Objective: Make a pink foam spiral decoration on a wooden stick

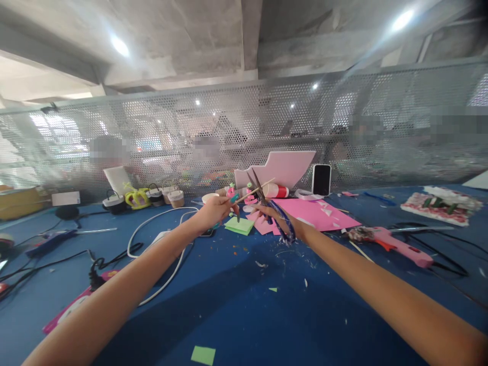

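Observation:
My left hand (213,212) is closed around one end of a thin wooden stick (247,195), which slants up to the right. A small teal piece (234,198) shows at its fingers; what it is I cannot make out. In my right hand (271,212) is a pair of scissors (285,229) with dark blue handles. Their blades point up and stand apart, crossing the stick; whether they touch it I cannot tell. Below the hands lie green paper squares (239,225). A bright pink sheet (324,213) lies beyond my right hand, beside smaller pale pink paper.
A pink glue gun (404,246) with its cord lies on the right. At the back stand a pink foam board (282,168), a red-and-white paper cup (276,191) on its side and a phone (321,179). White cable (177,262) loops at left near a pink power strip (74,307).

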`<act>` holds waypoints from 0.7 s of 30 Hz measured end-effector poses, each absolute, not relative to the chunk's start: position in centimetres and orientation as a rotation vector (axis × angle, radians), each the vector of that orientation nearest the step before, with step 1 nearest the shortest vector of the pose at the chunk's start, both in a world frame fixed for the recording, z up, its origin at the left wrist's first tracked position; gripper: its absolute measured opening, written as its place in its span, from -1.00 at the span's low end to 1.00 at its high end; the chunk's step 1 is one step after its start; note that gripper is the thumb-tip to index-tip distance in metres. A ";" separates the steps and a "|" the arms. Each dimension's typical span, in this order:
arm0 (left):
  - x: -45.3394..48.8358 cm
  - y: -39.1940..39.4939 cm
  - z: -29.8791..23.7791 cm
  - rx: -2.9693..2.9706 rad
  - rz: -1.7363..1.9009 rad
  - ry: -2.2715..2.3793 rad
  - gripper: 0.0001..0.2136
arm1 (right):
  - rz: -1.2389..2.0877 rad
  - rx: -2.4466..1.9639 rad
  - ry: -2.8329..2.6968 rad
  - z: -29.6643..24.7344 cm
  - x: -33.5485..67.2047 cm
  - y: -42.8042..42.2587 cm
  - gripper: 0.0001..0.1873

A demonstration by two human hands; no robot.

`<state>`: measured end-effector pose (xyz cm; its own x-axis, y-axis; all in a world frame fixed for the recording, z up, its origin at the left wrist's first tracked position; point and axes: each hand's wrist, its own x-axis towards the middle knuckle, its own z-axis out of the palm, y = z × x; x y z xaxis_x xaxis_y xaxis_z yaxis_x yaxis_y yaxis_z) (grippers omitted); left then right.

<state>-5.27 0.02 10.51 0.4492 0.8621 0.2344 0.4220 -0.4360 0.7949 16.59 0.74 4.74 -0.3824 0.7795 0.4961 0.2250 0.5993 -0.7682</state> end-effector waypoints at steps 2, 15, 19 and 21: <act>-5.5 0.1 10.6 2.044 0.803 1.022 -0.69 | 0.789 -0.806 -1.902 5.1 16.4 0.4 -0.60; -6.6 0.6 10.7 2.507 0.659 1.105 -0.70 | 0.747 -0.995 -1.904 4.2 16.1 0.2 -0.49; -6.4 0.2 10.8 2.771 0.618 1.188 -0.70 | 0.751 -1.057 -1.908 4.4 15.6 -0.4 -0.48; -6.2 0.0 10.6 2.940 0.571 1.261 -0.72 | 0.738 -1.105 -1.915 4.6 15.2 -0.6 -0.50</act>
